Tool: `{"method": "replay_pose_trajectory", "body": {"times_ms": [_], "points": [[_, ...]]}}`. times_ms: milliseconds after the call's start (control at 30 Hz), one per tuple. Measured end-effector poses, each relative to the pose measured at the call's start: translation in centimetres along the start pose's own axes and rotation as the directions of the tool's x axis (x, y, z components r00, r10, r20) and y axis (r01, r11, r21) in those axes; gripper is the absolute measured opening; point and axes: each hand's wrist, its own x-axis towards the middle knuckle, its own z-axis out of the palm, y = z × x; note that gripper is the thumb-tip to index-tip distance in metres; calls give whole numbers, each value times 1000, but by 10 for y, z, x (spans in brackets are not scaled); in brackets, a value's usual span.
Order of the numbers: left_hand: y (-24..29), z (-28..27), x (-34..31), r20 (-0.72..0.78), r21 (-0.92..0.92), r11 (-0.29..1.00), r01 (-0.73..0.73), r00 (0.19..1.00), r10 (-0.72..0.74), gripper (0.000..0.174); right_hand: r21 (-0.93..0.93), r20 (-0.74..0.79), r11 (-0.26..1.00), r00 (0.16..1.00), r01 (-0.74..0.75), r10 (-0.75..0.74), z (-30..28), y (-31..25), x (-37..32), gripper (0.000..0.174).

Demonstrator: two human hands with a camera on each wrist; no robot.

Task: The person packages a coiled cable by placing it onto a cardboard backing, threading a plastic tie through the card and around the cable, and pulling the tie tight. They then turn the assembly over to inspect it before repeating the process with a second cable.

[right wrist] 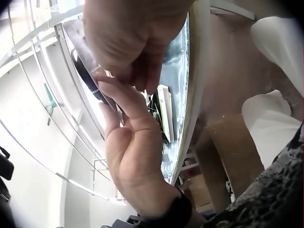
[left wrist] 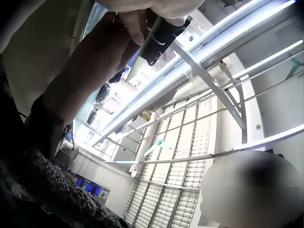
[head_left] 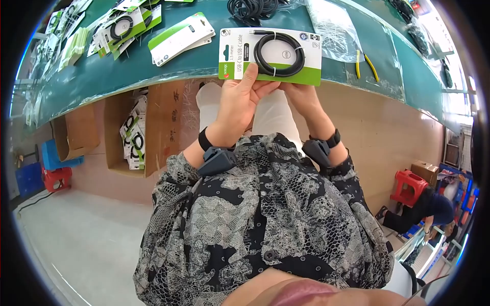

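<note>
A cable package [head_left: 314, 58] is held upright above the table's front edge in the head view, its white and green card facing the camera with a coiled black cable [head_left: 259, 53] tied on it. The left hand [head_left: 236, 107] grips the lower left part, thumb on the front and fingers behind. At the lower right, the right hand [head_left: 304, 99] holds the card from behind, fingertips hidden. The right wrist view shows the right hand [right wrist: 135, 38] with curled fingers close to the left hand [right wrist: 137, 152]. In the left wrist view the package [left wrist: 159, 42] appears edge-on.
Flat white-green cards [head_left: 178, 41] and a pile of packaged cables [head_left: 120, 28] lie left on the green table [head_left: 102, 76]. Behind are loose black cables [head_left: 250, 9]; right, a clear bag [head_left: 334, 30] and yellow-handled pliers [head_left: 371, 68]. A carton [head_left: 115, 137] of packages stands below.
</note>
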Motion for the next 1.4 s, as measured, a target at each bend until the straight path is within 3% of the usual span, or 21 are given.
{"method": "replay_pose_trajectory", "body": {"times_ms": [67,233,333,500,600,633,667,700,733,767,800,833,867,900,1000,1133,1300,1400], "points": [[-5,1,1,-3,13,1000,-1,1000,1,29,-349,-49,906,961,238,-272,11,-9,4,33],[-7,-3,-5,-36,13,1000,-15,999,16,30,-286,-101,926,954,245,-284,18,-6,5,35],[-12,-8,-4,-12,-134,991,19,1000,-21,27,-540,-108,743,843,395,-527,18,13,12,34],[-22,-9,-2,-14,-57,998,-15,1000,15,27,-536,-27,750,880,388,-474,11,41,17,42],[-13,-9,-1,-1,-47,998,-46,999,46,31,-484,-80,863,976,140,-204,2,49,7,47],[-10,-13,0,-1,-44,998,-45,999,45,31,-482,-82,865,976,140,-203,-5,48,6,47],[-8,-19,2,-30,63,996,-64,997,66,32,-189,-173,980,981,59,-92,-10,28,6,45],[-6,-25,5,-52,172,982,-77,995,87,33,129,-229,992,973,-11,41,-15,5,7,43],[-6,-28,7,-72,279,956,-84,992,108,34,438,-240,897,953,-61,182,-17,-11,7,42],[-9,-29,6,-66,285,956,-74,993,97,34,444,-252,894,950,-56,184,-17,-18,7,42],[-13,-29,5,-42,357,931,-74,995,95,33,10,-307,995,947,103,-94,-15,-24,8,42],[-16,-29,3,-16,425,902,-76,996,92,32,-427,-235,873,903,237,-360,-14,-29,9,42],[-19,-28,2,10,490,868,-82,996,88,31,-768,-53,554,831,321,-555,-13,-33,9,42],[-22,-29,2,15,492,867,-75,997,78,31,-771,-63,556,831,312,-553,-12,-38,7,42],[-26,-34,5,23,237,962,-135,991,133,28,-554,43,822,991,131,-128,-6,-47,3,45],[-19,-41,7,-4,200,978,-66,998,68,28,-604,144,741,954,294,-262,-7,-43,2,43],[-18,-45,19,-20,185,983,-19,1000,23,29,-608,69,729,936,314,-346,-5,-20,1,43],[-20,-48,28,-62,143,989,48,997,-39,34,-734,-22,638,931,232,-364,0,-10,6,47]]}}
